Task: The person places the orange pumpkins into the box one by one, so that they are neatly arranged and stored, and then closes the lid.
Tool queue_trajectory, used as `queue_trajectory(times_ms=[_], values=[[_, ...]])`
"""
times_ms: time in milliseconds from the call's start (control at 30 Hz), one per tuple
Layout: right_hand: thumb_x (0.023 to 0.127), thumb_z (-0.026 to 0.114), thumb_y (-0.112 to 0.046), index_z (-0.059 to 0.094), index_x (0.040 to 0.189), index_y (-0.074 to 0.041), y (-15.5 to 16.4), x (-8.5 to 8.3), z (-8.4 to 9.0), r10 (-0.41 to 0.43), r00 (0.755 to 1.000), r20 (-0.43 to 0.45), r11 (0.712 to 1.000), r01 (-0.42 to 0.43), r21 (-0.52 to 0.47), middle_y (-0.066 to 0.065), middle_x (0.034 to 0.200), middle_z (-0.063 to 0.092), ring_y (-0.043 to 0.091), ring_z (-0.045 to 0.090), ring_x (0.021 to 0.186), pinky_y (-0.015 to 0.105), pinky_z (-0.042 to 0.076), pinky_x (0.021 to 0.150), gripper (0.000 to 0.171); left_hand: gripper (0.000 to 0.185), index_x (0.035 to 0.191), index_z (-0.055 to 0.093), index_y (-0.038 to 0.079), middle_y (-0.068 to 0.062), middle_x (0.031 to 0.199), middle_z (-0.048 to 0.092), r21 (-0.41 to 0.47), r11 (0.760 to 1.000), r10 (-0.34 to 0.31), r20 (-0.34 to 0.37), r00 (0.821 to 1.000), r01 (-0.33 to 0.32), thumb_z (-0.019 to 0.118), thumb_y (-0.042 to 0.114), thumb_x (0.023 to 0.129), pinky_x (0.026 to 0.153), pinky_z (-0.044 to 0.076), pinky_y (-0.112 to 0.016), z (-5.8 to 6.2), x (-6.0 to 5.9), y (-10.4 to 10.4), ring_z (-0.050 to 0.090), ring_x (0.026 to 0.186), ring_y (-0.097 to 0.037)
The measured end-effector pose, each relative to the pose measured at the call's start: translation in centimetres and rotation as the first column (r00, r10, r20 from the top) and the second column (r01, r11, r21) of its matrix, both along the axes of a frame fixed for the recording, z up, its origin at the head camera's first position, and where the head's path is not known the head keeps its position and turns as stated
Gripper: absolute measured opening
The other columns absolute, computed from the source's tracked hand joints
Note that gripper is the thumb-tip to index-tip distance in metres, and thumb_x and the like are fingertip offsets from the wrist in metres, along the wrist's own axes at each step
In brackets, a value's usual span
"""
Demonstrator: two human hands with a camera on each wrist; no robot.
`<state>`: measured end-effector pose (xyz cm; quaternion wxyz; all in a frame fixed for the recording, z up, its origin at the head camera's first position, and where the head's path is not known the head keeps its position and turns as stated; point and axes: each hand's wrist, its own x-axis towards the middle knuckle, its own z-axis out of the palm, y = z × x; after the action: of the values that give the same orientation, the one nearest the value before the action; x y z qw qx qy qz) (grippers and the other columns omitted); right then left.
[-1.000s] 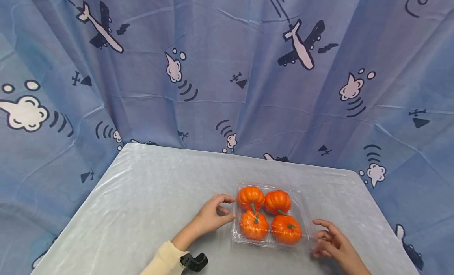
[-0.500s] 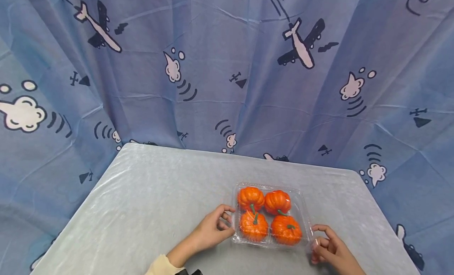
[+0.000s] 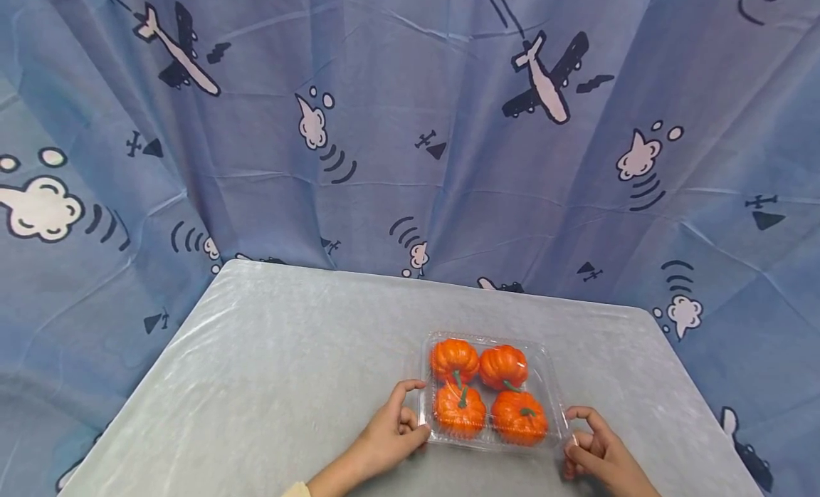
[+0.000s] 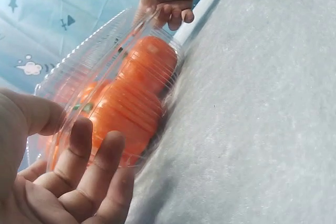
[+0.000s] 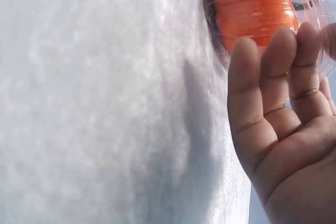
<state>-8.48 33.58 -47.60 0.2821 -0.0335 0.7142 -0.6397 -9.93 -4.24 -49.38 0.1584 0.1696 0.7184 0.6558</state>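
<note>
Clear plastic clamshell (image 3: 488,391) of four orange pumpkins (image 3: 489,392), both hands pinching its sides.

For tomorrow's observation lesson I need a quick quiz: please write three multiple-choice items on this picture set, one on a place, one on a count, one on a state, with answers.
1. Where on the grey table does the clear plastic clamshell box sit?
A. near the far left corner
B. towards the near edge, right of the middle
C. on the blue curtain

2. How many small orange ribbed pumpkins are inside the box?
A. two
B. four
C. six

3. How is the box's lid?
A. closed over the pumpkins
B. lying apart on the table
C. missing

Answers: 1 B, the box lies near the person, between the left hand and right hand. 2 B, two rows of two show in the head view. 3 A, clear plastic covers the pumpkins in the left wrist view.
</note>
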Motion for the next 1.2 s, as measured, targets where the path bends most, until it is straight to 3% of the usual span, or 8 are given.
queue_trajectory(times_ms=[167, 333, 533, 833, 1200], values=[[0.1, 0.044, -0.011, 0.032, 0.116, -0.039, -0.2, 0.0, -0.2, -0.006, 1.0, 0.022, 1.0, 0.007, -0.027, -0.005, 0.084, 0.064, 0.01, 0.063, 0.075, 0.028, 0.056, 0.074, 0.034, 0.058, 0.139, 0.035, 0.017, -0.002, 0.068, 0.06, 0.035, 0.999, 0.003, 0.008, 1.0, -0.004, 0.062, 0.008, 0.089, 0.048, 0.038, -0.014, -0.1, 0.2, 0.1, 0.048, 0.049, 0.0], [0.101, 0.041, -0.009, 0.029, 0.116, -0.039, -0.2, 0.2, -0.3, 0.012, 1.0, 0.024, 0.997, -0.01, -0.076, -0.006, 0.085, 0.063, 0.01, 0.062, 0.076, 0.029, 0.056, 0.075, 0.036, 0.059, 0.14, 0.033, 0.016, 0.002, 0.069, 0.057, 0.06, 0.998, -0.002, 0.032, 1.0, 0.0, 0.062, 0.009, 0.089, 0.049, 0.038, -0.014, -0.2, 0.3, 0.2, 0.05, 0.05, -0.002], [0.101, 0.042, -0.01, 0.026, 0.116, -0.04, -0.5, 0.3, -0.4, -0.018, 0.999, 0.046, 0.999, 0.021, -0.047, -0.008, 0.083, 0.061, 0.008, 0.061, 0.075, 0.027, 0.054, 0.074, 0.037, 0.059, 0.14, 0.032, 0.014, 0.004, 0.068, 0.056, 0.065, 0.998, -0.004, 0.035, 0.999, 0.001, 0.062, 0.007, 0.089, 0.047, 0.037, -0.013, -0.1, 0.4, 0.2, 0.052, 0.05, -0.003], [0.101, 0.04, -0.006, 0.028, 0.115, -0.039, -0.5, 0.4, -0.7, -0.009, 0.998, 0.067, 0.989, 0.019, -0.15, -0.01, 0.085, 0.063, 0.007, 0.062, 0.076, 0.023, 0.053, 0.074, 0.038, 0.06, 0.139, 0.033, 0.016, 0.001, 0.068, 0.058, 0.046, 0.999, -0.001, 0.024, 1.0, 0.0, 0.063, 0.006, 0.088, 0.047, 0.037, -0.014, -0.1, 0.4, 0.2, 0.056, 0.051, -0.008], [0.102, 0.041, -0.012, 0.03, 0.117, -0.04, 0.4, 0.5, -0.5, 0.043, 0.996, 0.082, 0.992, -0.033, -0.12, -0.006, 0.088, 0.063, 0.009, 0.061, 0.079, 0.025, 0.054, 0.076, 0.033, 0.06, 0.14, 0.038, 0.016, -0.005, 0.075, 0.063, -0.019, 0.999, -0.037, -0.022, 0.999, 0.037, 0.067, 0.01, 0.087, 0.052, 0.043, -0.015, 0.1, 0.1, -0.6, 0.052, 0.055, -0.001]])
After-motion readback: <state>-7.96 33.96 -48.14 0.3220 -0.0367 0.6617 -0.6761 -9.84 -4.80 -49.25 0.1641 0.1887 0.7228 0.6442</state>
